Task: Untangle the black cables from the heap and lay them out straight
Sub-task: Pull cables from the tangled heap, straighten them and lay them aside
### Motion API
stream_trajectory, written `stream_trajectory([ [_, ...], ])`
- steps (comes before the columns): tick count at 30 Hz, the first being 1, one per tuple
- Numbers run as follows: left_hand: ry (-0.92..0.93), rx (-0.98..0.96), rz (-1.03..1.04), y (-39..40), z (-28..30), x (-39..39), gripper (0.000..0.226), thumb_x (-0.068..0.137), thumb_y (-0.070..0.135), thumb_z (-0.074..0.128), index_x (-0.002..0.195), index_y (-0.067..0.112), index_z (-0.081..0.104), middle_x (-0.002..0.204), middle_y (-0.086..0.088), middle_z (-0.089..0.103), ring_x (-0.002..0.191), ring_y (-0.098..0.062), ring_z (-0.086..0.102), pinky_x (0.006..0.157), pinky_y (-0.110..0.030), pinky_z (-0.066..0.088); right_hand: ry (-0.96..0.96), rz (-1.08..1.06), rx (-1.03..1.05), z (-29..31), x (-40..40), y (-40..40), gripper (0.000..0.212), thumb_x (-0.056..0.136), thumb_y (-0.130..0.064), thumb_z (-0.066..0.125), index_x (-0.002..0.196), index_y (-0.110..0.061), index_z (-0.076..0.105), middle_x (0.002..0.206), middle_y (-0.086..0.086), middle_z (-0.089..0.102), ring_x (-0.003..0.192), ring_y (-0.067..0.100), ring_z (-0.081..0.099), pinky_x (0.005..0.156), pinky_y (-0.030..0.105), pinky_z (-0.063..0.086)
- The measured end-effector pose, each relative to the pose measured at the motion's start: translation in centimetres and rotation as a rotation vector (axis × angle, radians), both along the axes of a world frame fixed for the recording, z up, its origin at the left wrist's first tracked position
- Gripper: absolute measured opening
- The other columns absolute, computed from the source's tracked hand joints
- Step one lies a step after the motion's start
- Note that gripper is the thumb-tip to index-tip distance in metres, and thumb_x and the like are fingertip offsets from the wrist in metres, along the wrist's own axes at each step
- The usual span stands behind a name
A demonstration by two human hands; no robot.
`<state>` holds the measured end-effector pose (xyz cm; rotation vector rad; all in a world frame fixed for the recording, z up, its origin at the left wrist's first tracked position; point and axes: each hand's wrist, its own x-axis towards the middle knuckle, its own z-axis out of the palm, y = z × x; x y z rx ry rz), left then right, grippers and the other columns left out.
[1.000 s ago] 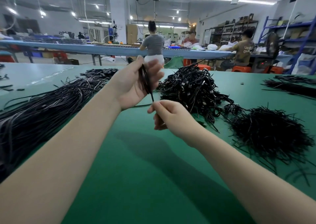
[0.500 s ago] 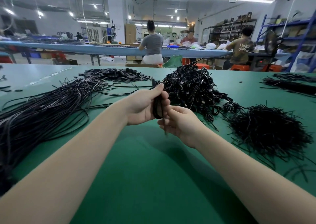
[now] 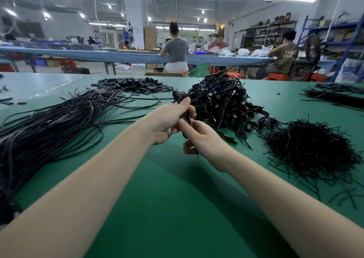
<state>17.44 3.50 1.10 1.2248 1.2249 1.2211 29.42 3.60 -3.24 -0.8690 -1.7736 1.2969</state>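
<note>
You're working over a big green table (image 3: pixel 177 208), and it's carrying a lot of black stuff. Along the left edge a long bundle of straightened cables (image 3: pixel 49 131) is lying, fanning out toward the far side. Near the far edge a flat pile of small black pieces (image 3: pixel 134 86) is sitting, and just right of it the tangled cable heap (image 3: pixel 222 102) is piling up around the middle. Toward the right edge a bushy mound of short black ties (image 3: pixel 309 149) is spreading out, with more black strands (image 3: pixel 334 96) lying in the far right corner.

open green table (image 3: pixel 177 208) near, cable heaps (image 3: pixel 220 104) left, ahead, right
</note>
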Motion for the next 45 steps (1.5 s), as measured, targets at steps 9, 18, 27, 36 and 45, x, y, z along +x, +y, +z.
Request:
stream_trajectory([
  [9, 0.127, 0.043, 0.059, 0.6, -1.7, 1.0, 0.041, 0.102, 0.040, 0.040, 0.078, 0.019, 0.067, 0.077, 0.004, 0.064, 0.070, -0.008, 0.058, 0.067, -0.019, 0.051, -0.465, -0.247, 0.399, -0.8, -0.2, 0.8, 0.027, 0.103, -0.032, 0.027, 0.089, -0.015, 0.043, 0.076, 0.001, 0.053, 0.068, 0.023, 0.050, 0.062, 0.032, 0.034],
  [18, 0.781, 0.539, 0.483, 0.4, -5.1, 1.6, 0.022, 0.091, 0.032, 0.061, 0.105, 0.018, 0.049, 0.101, 0.000, 0.055, 0.095, -0.018, 0.052, 0.081, -0.028, 0.042, -0.671, -0.386, 0.335, -2.1, 2.1, 2.5, 0.036, 0.103, -0.037, 0.024, 0.074, -0.019, 0.033, 0.082, 0.005, 0.052, 0.078, 0.030, 0.051, 0.069, 0.038, 0.040],
  [27, 1.807, 0.922, 0.618, 0.7, -7.3, 0.1, 0.011, 0.079, 0.031, 0.071, 0.086, 0.025, 0.065, 0.079, 0.008, 0.062, 0.081, -0.016, 0.064, 0.077, -0.034, 0.029, -0.978, -0.066, 0.582, 0.0, 3.0, 3.8, 0.026, 0.104, -0.031, 0.029, 0.094, -0.012, 0.042, 0.097, 0.011, 0.056, 0.082, 0.026, 0.052, 0.073, 0.036, 0.041],
  [36, 1.231, 0.379, 0.396, 1.1, -8.4, -0.5, 0.028, 0.104, 0.036, 0.026, 0.084, 0.017, 0.032, 0.078, 0.004, 0.049, 0.072, -0.030, 0.056, 0.061, -0.034, 0.031, -1.189, -0.400, 0.757, 7.8, 7.8, 6.8, 0.051, 0.088, -0.054, 0.056, 0.127, -0.022, 0.049, 0.117, 0.004, 0.062, 0.096, 0.023, 0.060, 0.066, 0.030, 0.045],
  [45, 1.077, 0.319, 0.366, 1.0, -8.3, -0.4, 0.034, 0.103, 0.037, 0.025, 0.073, 0.022, 0.027, 0.070, 0.003, 0.046, 0.061, -0.022, 0.046, 0.053, -0.035, 0.025, -1.549, -0.351, 0.138, 2.7, 11.2, 7.5, 0.056, 0.087, -0.060, 0.054, 0.069, -0.007, 0.053, 0.071, 0.003, 0.051, 0.075, 0.025, 0.052, 0.074, 0.034, 0.047],
])
